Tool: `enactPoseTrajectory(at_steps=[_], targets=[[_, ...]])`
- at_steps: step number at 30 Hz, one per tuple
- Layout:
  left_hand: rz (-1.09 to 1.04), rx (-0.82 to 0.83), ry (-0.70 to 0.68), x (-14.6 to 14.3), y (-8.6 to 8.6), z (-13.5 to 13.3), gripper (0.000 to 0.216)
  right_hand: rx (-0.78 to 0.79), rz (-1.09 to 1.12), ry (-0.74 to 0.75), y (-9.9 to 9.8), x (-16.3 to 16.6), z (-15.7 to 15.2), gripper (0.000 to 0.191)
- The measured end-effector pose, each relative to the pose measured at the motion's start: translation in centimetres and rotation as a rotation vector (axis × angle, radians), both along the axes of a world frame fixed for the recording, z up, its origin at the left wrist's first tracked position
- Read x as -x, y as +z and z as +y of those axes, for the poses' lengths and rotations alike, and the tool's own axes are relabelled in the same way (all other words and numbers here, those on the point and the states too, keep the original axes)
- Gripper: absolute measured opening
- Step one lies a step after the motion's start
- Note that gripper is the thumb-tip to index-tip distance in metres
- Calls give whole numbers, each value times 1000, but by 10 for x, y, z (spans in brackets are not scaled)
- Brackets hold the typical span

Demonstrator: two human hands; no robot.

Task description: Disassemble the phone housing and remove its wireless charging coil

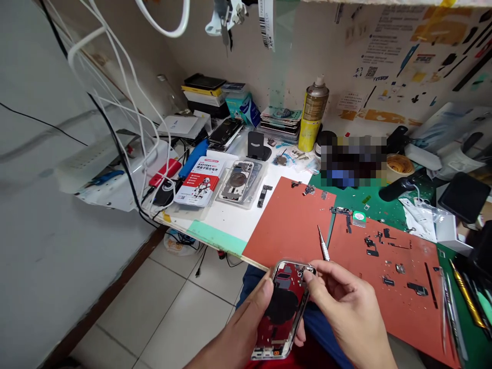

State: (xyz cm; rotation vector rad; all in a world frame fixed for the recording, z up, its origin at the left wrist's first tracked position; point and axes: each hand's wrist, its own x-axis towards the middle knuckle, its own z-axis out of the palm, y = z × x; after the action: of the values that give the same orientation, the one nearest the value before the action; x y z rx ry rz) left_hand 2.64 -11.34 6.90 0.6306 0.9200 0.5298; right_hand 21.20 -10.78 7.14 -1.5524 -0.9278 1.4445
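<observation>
Phone shell (282, 310), red inside, has its upper right corner partly covered by the right hand (349, 302). Just beyond that corner lies a silver pen-like tool (325, 248); to the shell's right, small loose parts (372, 247) are scattered. Well beyond the shell and to its left lie a second phone frame (239, 179) in a clear tray and a battery box (200, 179); a yellow spray can (313, 115) stands farther behind it. The shell sits between both hands: the left hand (246, 312) wraps its left side, while the right thumb and forefinger close on its upper right corner; whether they also pinch a small part, I cannot tell. Beyond the shell spreads an orange mat (284, 225), and past that a green mat (395, 205). To the shell's left, lower down, is a tiled floor (172, 297), then a grey wall (34, 230).
</observation>
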Motion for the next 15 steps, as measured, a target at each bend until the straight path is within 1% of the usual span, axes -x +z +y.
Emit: enactPoseTrajectory(at_steps=[2, 7, 9, 12, 15], targets=[[24, -27, 13, 0, 0, -2, 72, 5, 10, -8, 2, 1, 2, 37], [68, -57, 151, -1, -8, -11, 62, 21, 36, -13, 10, 2, 5, 36], [83, -73, 181, 0, -9, -14, 58, 23, 44, -11, 12, 1, 7, 37], [99, -80, 181, 1, -8, -14, 55, 32, 62, -1, 14, 1, 8, 38], [92, -91, 148, 2, -4, -11, 55, 56, 92, 1, 15, 0, 8, 39]])
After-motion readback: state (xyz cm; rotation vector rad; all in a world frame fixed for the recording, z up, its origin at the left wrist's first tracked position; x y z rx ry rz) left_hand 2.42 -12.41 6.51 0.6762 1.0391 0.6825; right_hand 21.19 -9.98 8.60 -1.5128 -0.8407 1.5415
